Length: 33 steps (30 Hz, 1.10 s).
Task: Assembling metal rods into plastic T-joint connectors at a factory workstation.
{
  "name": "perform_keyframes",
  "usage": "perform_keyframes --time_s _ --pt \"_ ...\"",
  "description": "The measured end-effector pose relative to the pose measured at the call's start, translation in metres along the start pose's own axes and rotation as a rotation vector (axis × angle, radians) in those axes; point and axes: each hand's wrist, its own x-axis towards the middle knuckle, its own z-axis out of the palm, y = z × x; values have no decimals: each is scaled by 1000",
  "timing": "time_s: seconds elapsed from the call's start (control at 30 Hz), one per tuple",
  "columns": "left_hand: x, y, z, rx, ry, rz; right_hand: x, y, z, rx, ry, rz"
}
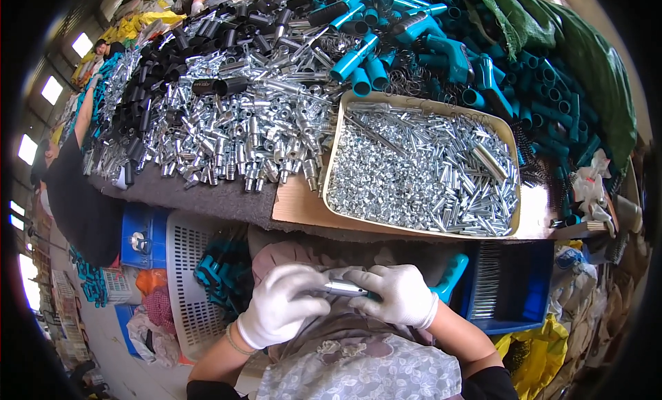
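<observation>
Both my hands, in white gloves, meet over my lap at the front of the bench. Between them lies a short silver metal cylinder (345,287) with a dark band at its right end. My right hand (400,295) is closed round that end. A curved teal handle (452,277) sticks out behind the right hand; whether it joins the cylinder is hidden. My left hand (286,305) curls its fingers at the cylinder's left end, thumb and forefinger against it.
Ahead, a cream tray (420,229) holds small metal pins and nuts. Left of it are heaped metal fittings (234,131) and black sleeves (148,90); beyond, teal tool bodies (441,55). A white basket (193,283) and blue bin (514,290) flank me. Another person (79,186) works at left.
</observation>
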Motion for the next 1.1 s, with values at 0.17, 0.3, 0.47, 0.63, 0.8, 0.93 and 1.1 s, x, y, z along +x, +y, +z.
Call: perform_keyframes --time_s 0.17,0.3,0.47,0.63,0.8,0.93,1.1 --pt "-12 -2 14 -449 21 -568 1 -7 0 -32 24 -69" --pt "-5 13 0 -58 -143 152 3 25 -14 831 -518 -88" --pt "8 1 -5 -46 -55 266 11 14 -34 806 -498 -49" --pt "15 39 50 -1030 678 -232 25 -33 21 -36 36 54" --pt "52 40 32 -1417 -56 315 44 -38 -8 969 -456 -271" --pt "56 51 20 -961 298 -63 43 -16 22 530 57 -509" --pt "40 56 26 -989 395 -14 30 -29 15 237 32 -178"
